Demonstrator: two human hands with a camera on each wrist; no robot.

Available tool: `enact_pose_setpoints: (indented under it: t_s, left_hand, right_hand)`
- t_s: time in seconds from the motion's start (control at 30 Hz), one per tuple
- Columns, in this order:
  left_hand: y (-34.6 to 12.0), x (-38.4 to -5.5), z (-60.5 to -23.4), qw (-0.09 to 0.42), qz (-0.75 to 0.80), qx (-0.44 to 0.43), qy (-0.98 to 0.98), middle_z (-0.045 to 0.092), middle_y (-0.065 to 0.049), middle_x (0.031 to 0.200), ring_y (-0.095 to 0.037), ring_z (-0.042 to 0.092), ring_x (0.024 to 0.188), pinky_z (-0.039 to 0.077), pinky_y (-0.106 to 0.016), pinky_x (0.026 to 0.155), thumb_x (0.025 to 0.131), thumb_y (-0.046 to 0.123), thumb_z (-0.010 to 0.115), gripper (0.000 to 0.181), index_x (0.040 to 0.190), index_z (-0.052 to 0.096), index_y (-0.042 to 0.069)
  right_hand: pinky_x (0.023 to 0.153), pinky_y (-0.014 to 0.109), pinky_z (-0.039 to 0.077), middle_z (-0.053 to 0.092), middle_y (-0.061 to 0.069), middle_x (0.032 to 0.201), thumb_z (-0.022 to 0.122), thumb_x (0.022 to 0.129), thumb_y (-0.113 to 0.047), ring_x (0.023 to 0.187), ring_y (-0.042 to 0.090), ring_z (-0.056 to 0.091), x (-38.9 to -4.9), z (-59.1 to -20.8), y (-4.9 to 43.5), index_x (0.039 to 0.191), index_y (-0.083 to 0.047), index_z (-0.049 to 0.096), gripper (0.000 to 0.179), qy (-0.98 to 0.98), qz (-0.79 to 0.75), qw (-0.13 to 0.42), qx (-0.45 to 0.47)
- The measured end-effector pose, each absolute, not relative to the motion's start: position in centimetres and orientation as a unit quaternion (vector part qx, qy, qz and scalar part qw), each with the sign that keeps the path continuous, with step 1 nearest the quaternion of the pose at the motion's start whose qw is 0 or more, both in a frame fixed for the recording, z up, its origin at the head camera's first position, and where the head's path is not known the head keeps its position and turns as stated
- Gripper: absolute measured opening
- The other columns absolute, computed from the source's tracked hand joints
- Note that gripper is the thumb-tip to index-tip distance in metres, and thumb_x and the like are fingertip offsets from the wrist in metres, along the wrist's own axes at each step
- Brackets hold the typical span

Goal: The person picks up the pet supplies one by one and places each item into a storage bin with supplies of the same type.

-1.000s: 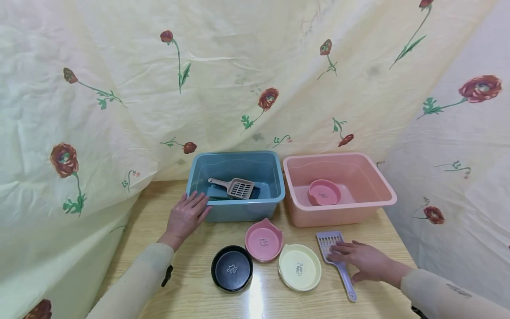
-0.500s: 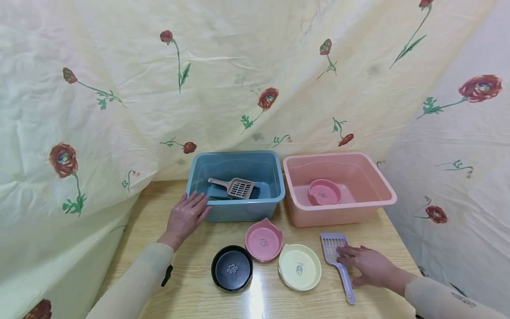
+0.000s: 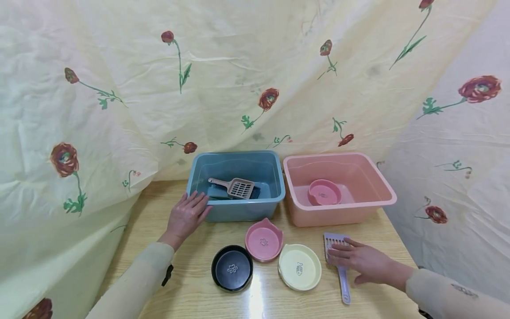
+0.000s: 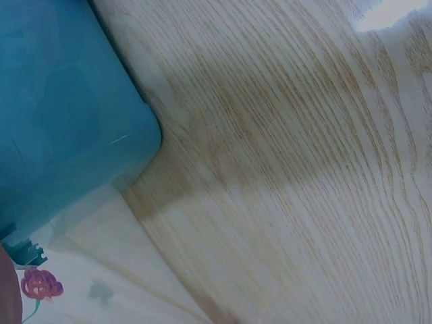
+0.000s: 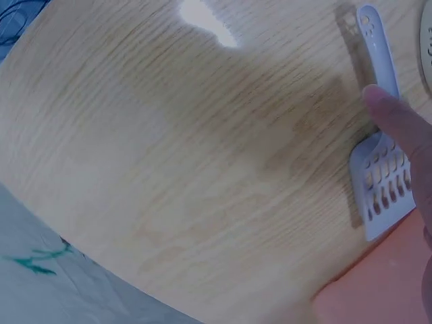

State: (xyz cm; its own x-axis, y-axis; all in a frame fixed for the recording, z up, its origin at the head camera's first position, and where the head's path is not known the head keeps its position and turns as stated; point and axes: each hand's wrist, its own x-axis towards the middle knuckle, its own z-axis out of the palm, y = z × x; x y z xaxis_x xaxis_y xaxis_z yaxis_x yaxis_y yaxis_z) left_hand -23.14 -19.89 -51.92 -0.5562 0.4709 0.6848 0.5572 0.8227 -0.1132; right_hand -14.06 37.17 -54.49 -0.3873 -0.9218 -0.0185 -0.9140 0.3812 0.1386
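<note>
My left hand (image 3: 188,218) rests on the front left corner of the blue basin (image 3: 239,211), fingers laid over its rim. Inside that basin a beige litter scoop (image 3: 240,188) lies on top of darker blue and green pieces. On the table, my right hand (image 3: 364,262) spreads straight fingers across a lilac litter scoop (image 3: 334,239), covering part of its slotted head. The scoop's handle points toward me. In the right wrist view, the thumb (image 5: 388,111) lies across the lilac scoop's neck, and the slots face up. Whether the hand bears on the scoop is unclear.
Beside the blue basin stands a pink basin (image 3: 330,216) with a pink bowl (image 3: 324,193) inside. A black bowl (image 3: 232,269), a pink eared bowl (image 3: 264,242) and a cream bowl (image 3: 299,267) sit close together on the wooden table (image 3: 191,288). Flowered cloth (image 3: 223,110) hangs behind.
The lilac scoop has shifted to the right and turned straighter, with my right hand moving slightly right along with it. My left hand has stayed on the blue basin.
</note>
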Motion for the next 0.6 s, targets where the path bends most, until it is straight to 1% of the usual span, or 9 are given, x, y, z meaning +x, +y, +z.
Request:
enact_pose_setpoints:
  t_s: [0.03,0.07,0.1,0.13,0.2,0.3,0.43,0.53,0.6]
  left_hand:
    - [-19.9,-23.1,-51.9,0.369,-0.059,-0.292,-0.881,0.079,-0.02,0.115,-0.042,0.077,0.105,0.059,-0.065,0.093,0.116,0.053,0.024,0.075,0.12,0.08,0.002]
    - [-19.9,-23.1,-52.0,0.368,-0.058,-0.291,-0.881,0.079,-0.02,0.115,-0.042,0.077,0.105,0.059,-0.065,0.092,0.116,0.053,0.024,0.076,0.12,0.08,0.002]
    - [-19.9,-23.1,-52.0,0.367,-0.058,-0.291,-0.881,0.079,-0.02,0.116,-0.042,0.077,0.105,0.059,-0.065,0.092,0.115,0.053,0.024,0.076,0.12,0.08,0.002]
    - [-19.9,-23.1,-52.0,0.366,-0.057,-0.29,-0.882,0.078,-0.02,0.116,-0.042,0.077,0.106,0.059,-0.065,0.093,0.115,0.054,0.023,0.076,0.121,0.08,0.003]
    - [-19.9,-23.1,-52.0,0.364,-0.056,-0.289,-0.884,0.078,-0.02,0.116,-0.042,0.077,0.106,0.059,-0.064,0.093,0.115,0.054,0.022,0.078,0.121,0.08,0.003]
    - [-19.9,-23.1,-52.0,0.362,-0.055,-0.288,-0.885,0.078,-0.02,0.117,-0.042,0.077,0.107,0.058,-0.064,0.094,0.115,0.054,0.022,0.078,0.122,0.08,0.003]
    - [-20.0,-23.0,-51.9,0.359,-0.054,-0.286,-0.887,0.078,-0.02,0.118,-0.042,0.076,0.108,0.058,-0.064,0.094,0.115,0.055,0.021,0.078,0.122,0.079,0.003]
    - [-20.0,-23.0,-52.0,0.355,-0.053,-0.285,-0.889,0.078,-0.02,0.119,-0.042,0.076,0.109,0.058,-0.064,0.095,0.114,0.055,0.021,0.079,0.123,0.079,0.003]
    - [-20.0,-23.0,-52.0,0.353,-0.053,-0.285,-0.89,0.078,-0.019,0.119,-0.042,0.076,0.109,0.058,-0.064,0.095,0.114,0.056,0.021,0.079,0.124,0.079,0.003]
  right_hand:
    - [0.128,0.042,0.033,0.07,0.007,0.141,0.1,0.053,-0.047,0.131,0.03,0.066,-14.1,-54.4,37.0,0.14,-0.016,0.07,0.097,-0.822,-0.074,0.031,0.564]
    - [0.12,0.045,0.044,0.07,0.006,0.141,0.101,0.053,-0.046,0.131,0.028,0.066,-14.1,-54.3,36.8,0.139,-0.016,0.071,0.096,-0.815,-0.084,0.026,0.573]
    - [0.111,0.048,0.052,0.071,0.005,0.141,0.101,0.053,-0.045,0.132,0.027,0.066,-14.1,-54.3,36.6,0.138,-0.017,0.071,0.094,-0.809,-0.092,0.02,0.58]
    - [0.104,0.049,0.056,0.071,0.005,0.141,0.101,0.053,-0.043,0.131,0.026,0.066,-14.1,-54.2,36.3,0.137,-0.017,0.072,0.092,-0.804,-0.095,0.016,0.587]
    - [0.102,0.047,0.057,0.072,0.004,0.139,0.102,0.055,-0.042,0.13,0.025,0.067,-14.1,-54.1,36.1,0.133,-0.018,0.075,0.086,-0.794,-0.099,0.011,0.599]
    - [0.103,0.045,0.056,0.072,0.002,0.138,0.102,0.057,-0.04,0.13,0.024,0.067,-14.2,-54.2,35.9,0.128,-0.021,0.078,0.077,-0.784,-0.101,0.014,0.613]
    - [0.106,0.044,0.054,0.073,-0.001,0.138,0.102,0.058,-0.039,0.132,0.025,0.066,-14.5,-54.8,35.9,0.125,-0.025,0.079,0.072,-0.768,-0.099,0.032,0.631]
    - [0.112,0.041,0.05,0.073,-0.002,0.136,0.101,0.058,-0.041,0.132,0.024,0.066,-14.8,-55.4,36.1,0.122,-0.027,0.08,0.069,-0.756,-0.108,0.056,0.643]
    - [0.118,0.039,0.044,0.074,-0.003,0.134,0.1,0.057,-0.043,0.13,0.023,0.067,-15.0,-55.8,36.4,0.12,-0.027,0.08,0.068,-0.752,-0.12,0.073,0.644]
